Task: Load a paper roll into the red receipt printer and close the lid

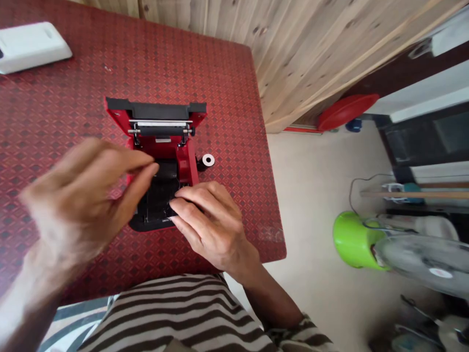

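Note:
A red and black receipt printer [193,164] sits on the table with its lid [164,111] raised, showing a roller on the lid's underside. Inside the bay lies dark black material [161,195]; its exact kind is unclear. My left hand [78,190], slightly blurred, pinches thumb and forefinger together over the bay's left side; anything between the tips is too small to name. At the front right corner, my right hand [212,225] has its fingers closed against the black material; what they grip is hidden. A small paper roll [208,160] is just right of the printer.
The red patterned table [227,88] ends on the right above a pale floor. A white device [34,46] lies at its far left. Wooden panelling [293,44] borders the back. On the floor are a green bucket [353,239] and a fan [428,264].

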{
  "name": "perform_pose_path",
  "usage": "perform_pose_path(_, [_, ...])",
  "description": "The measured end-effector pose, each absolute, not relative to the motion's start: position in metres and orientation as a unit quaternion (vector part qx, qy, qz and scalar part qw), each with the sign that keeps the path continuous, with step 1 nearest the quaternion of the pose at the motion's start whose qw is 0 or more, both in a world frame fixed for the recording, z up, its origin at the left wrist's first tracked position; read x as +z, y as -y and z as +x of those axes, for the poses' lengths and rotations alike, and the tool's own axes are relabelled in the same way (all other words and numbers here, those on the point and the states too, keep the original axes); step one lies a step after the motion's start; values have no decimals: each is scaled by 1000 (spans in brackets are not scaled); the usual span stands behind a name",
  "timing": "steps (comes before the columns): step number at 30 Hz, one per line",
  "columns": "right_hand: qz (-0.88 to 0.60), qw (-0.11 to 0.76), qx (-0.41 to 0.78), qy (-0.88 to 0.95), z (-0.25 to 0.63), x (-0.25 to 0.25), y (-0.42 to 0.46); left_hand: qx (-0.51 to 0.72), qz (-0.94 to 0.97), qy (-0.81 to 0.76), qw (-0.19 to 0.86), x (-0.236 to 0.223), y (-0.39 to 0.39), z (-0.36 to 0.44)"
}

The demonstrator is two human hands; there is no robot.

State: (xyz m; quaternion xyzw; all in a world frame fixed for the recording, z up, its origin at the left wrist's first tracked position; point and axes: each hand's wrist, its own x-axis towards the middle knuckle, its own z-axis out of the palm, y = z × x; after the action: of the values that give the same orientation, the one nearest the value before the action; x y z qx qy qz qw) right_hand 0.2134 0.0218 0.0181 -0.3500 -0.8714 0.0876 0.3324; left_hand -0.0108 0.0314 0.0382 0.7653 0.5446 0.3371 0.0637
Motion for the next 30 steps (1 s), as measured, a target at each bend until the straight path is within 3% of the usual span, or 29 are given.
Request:
perform_pose_path(3, [-370,330,61,866,214,17,-16,195,869,-455,19,38,-48,-9])
perform_pose_path(6, [-385,338,62,857,215,16,-9,64,882,-466,5,37,-67,-3])
perform_pose_path(16, [-391,386,58,834,215,8,-7,-128,837,-531,16,46,-85,21])
perform_pose_path(30, [-401,367,59,837,216,10,-6,-73,864,-497,45,38,-91,8])
